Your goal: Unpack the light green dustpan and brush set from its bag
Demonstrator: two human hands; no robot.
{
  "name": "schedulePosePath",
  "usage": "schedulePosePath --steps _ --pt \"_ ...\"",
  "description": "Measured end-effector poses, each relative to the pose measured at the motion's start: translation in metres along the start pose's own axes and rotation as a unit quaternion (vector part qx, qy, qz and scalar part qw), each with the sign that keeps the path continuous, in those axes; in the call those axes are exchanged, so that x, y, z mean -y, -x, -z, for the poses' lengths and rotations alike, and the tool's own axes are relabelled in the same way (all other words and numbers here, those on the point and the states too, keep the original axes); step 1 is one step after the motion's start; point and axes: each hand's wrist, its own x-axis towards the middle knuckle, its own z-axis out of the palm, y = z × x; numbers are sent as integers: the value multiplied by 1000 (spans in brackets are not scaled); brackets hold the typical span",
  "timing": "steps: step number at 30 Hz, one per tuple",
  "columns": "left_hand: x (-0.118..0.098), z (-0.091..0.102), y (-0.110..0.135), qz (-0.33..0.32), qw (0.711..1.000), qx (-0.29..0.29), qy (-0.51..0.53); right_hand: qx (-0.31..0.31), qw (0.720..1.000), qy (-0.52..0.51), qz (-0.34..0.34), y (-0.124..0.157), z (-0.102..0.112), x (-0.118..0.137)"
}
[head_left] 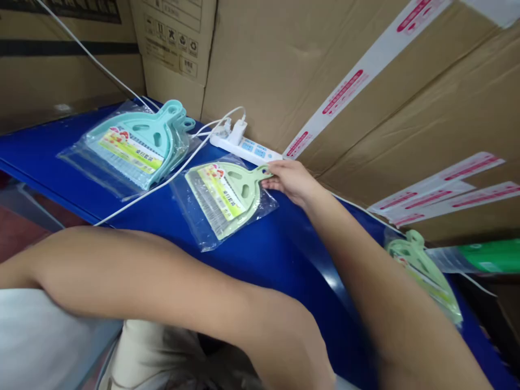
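Note:
My right hand (290, 179) is closed on the handle end of a pale green dustpan (252, 208), pinching it between thumb and fingers. The dustpan lies in clear plastic wrap on the blue tabletop (284, 260), with a brush and a yellow printed label inside. To its left rests a stack of light blue wrapped dustpans (162, 141), handles towards the back. My left arm (182, 281) crosses the lower part of the view, and its hand is out of the picture. Behind my right forearm, another wrapped green dustpan (418, 249) is partly hidden.
A white power strip (260, 154) with plugged-in chargers sits at the table's back edge. A white cable (170, 179) runs across the tabletop between the blue and green dustpans. Large taped cardboard boxes (284, 65) stand behind. A green package (487, 255) is at the far right.

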Motion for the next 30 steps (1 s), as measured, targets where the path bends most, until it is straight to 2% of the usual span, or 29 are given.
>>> schedulePosePath --steps 3,7,10,12,16,18,21,24,26,28,30 --pt "7 4 7 5 997 -17 -73 37 998 48 15 -15 -28 8" --pt "13 8 17 53 990 -48 -124 43 997 42 49 -34 -56 3" --pt "16 13 24 75 986 -86 -119 37 992 62 105 -43 -60 -10" --pt "19 22 30 94 985 -97 -112 8 980 113 164 -44 -51 -19" --pt "36 41 45 192 966 -142 -103 -27 924 239 298 -30 -10 -28" --pt "51 48 55 256 942 -197 -95 -29 897 301 324 -14 23 -27" --pt "78 54 71 324 904 -271 -60 -77 865 371 329 11 81 -25" --pt "97 58 81 345 892 -291 -13 -148 862 392 284 31 137 -34" --pt "100 61 83 345 896 -280 -8 -194 871 369 258 41 165 -49" --pt "92 65 79 339 907 -246 -32 -228 884 325 245 48 182 -67" --pt "74 72 73 346 916 -183 -91 -252 891 297 233 53 190 -81"
